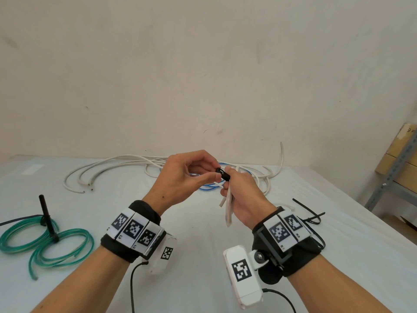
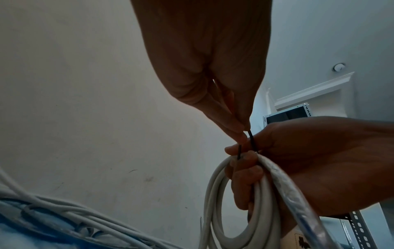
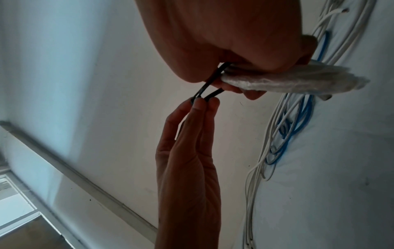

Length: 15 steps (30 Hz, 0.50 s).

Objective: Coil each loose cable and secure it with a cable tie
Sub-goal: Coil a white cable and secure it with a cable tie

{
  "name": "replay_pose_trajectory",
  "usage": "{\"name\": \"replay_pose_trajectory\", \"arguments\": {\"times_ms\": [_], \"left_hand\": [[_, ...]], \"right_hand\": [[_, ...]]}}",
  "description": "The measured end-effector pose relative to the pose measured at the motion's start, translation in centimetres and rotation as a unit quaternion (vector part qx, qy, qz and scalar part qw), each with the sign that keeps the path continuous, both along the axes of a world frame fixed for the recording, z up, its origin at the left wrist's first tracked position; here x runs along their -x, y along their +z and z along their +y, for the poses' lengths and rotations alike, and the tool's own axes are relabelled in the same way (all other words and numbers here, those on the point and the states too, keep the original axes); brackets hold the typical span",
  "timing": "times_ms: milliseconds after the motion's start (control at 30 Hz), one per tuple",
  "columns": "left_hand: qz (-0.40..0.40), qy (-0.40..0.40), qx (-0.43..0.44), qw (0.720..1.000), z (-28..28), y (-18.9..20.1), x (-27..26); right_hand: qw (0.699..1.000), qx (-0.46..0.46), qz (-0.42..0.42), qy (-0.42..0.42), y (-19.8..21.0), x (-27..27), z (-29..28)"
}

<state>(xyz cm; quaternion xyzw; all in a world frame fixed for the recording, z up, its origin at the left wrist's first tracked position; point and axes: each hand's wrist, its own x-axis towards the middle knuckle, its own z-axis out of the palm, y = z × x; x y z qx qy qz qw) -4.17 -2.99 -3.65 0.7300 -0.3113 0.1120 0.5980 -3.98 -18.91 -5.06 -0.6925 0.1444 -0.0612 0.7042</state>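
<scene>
Fingers of our right hand (image 1: 242,195) curl round the coiled white cable (image 2: 238,202) above the table (image 1: 203,256), while our left hand (image 1: 180,177) pinches the black cable tie (image 1: 223,174) looped over that coil.

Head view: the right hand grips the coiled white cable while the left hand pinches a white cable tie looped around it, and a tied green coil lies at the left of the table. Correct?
Not quite: the cable tie is black, not white, as the right wrist view shows. The rest stands: the right hand grips the coiled white cable, the left hand pinches the tie, and the green coil lies at the left.
</scene>
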Motion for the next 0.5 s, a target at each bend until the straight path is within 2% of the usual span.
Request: {"name": "replay_pose_trajectory", "arguments": {"times_ms": [200, 367, 500], "left_hand": [[0.030, -0.016, 0.013, 0.999, -0.4, -0.2, 0.4], [0.016, -0.005, 0.005, 1.000, -0.5, -0.2, 0.2], [0.035, -0.035, 0.035, 0.998, -0.4, -0.3, 0.1]], "right_hand": [[0.999, -0.012, 0.017, 0.026, 0.3, 0.6, -0.2], [0.989, -0.119, 0.021, 0.081, 1.0, 1.4, -0.5], [0.984, -0.140, 0.032, 0.101, 1.3, 1.6, -0.5]]}}
